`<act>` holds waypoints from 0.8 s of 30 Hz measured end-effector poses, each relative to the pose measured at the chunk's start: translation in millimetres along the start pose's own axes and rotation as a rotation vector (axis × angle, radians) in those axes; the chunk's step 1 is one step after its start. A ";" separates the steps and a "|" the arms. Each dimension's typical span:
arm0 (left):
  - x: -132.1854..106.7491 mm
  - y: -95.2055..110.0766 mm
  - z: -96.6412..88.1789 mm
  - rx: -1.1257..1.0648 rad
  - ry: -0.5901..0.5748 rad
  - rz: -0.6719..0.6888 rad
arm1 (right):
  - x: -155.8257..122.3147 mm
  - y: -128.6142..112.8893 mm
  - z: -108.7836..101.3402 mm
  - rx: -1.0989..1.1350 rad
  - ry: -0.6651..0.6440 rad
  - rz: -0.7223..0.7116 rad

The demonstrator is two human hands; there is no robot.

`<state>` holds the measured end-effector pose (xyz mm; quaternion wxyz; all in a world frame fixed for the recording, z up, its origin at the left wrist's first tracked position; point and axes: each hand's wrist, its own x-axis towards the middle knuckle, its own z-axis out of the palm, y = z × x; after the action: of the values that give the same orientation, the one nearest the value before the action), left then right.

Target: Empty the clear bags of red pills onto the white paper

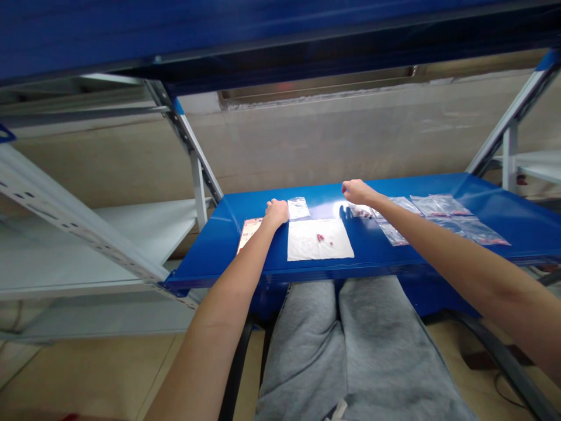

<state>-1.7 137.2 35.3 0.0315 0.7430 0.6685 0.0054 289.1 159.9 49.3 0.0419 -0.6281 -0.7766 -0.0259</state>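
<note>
Cloth (302,248) on shelf (372,257) — bags (438,205) rightward

From my camera I can't tell whether the left grip (277,211) or right grip (358,191) holds anything; the fingertips curl out of sight. The right forearm (456,257) covers part of the clear bags (482,231). Marks on the printed card (248,231) and the reddish bits (320,237) are too small for me to make out. The upper shelf (263,35) runs off the top.
</note>
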 end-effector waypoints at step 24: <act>-48.4 92.4 -33.6 -0.353 0.181 0.211 | -16.4 41.2 3.0 0.000 -0.037 -0.039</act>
<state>83.3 80.8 75.5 0.0999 0.7883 0.5759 0.1923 332.7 152.9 44.2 0.0271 -0.6133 -0.7893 -0.0149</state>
